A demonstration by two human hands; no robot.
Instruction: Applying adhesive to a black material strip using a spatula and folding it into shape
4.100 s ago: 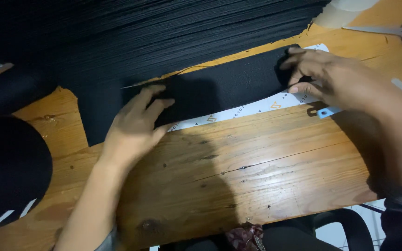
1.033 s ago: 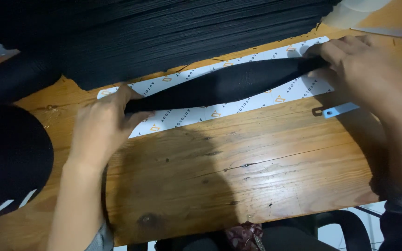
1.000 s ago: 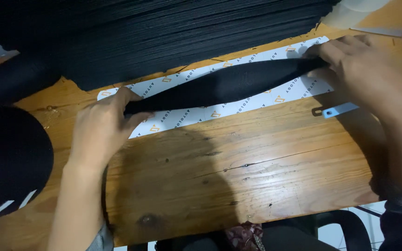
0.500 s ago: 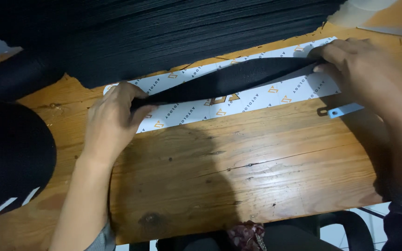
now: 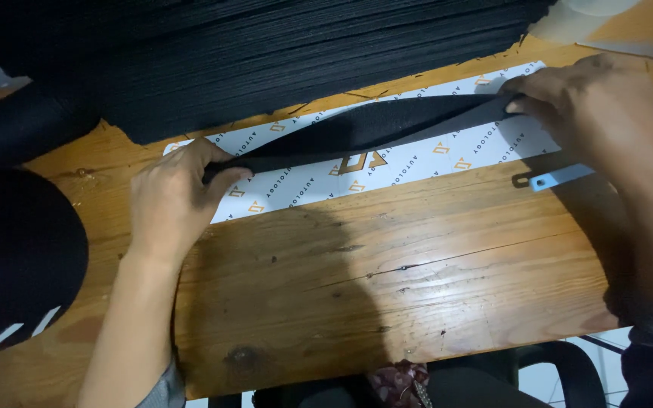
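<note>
Both hands stretch black strip (image 5: 372, 128) left–right, slightly uptilted.

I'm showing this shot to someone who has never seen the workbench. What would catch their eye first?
Probably the long black fabric strip, pinched at its ends by the left hand and right hand. It lies along a white printed card on the wooden table. Behind it, a big stack of black fabric fills the top of the view.
</note>
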